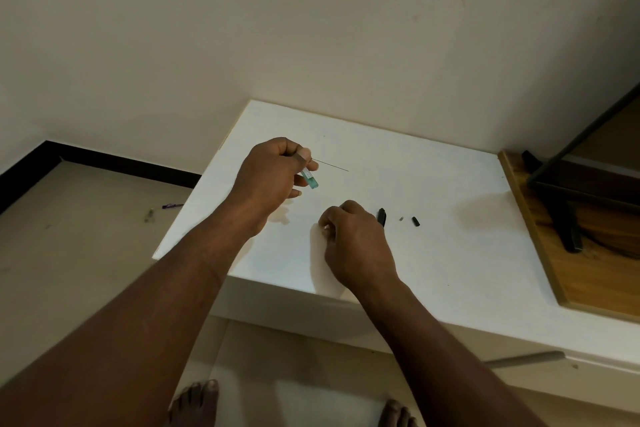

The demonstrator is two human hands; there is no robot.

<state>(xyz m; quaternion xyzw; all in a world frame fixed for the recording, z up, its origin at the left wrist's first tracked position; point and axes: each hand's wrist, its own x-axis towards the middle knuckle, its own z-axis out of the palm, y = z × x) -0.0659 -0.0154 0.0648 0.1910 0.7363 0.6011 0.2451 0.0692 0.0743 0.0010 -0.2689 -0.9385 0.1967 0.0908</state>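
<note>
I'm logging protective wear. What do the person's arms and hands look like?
Nothing is worn. The left hand and the right hand are ungloved, with no ring, watch or band showing. The left forearm and the right forearm are bare to the frame's edge; no sleeve is in view.

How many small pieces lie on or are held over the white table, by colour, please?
Black: 2, pen part and cap
Grey: 1, tiny bit
Green: 1, tube pinched by the left hand
Dark: 1, thin wire at that hand's fingertips
Total: 5
</note>
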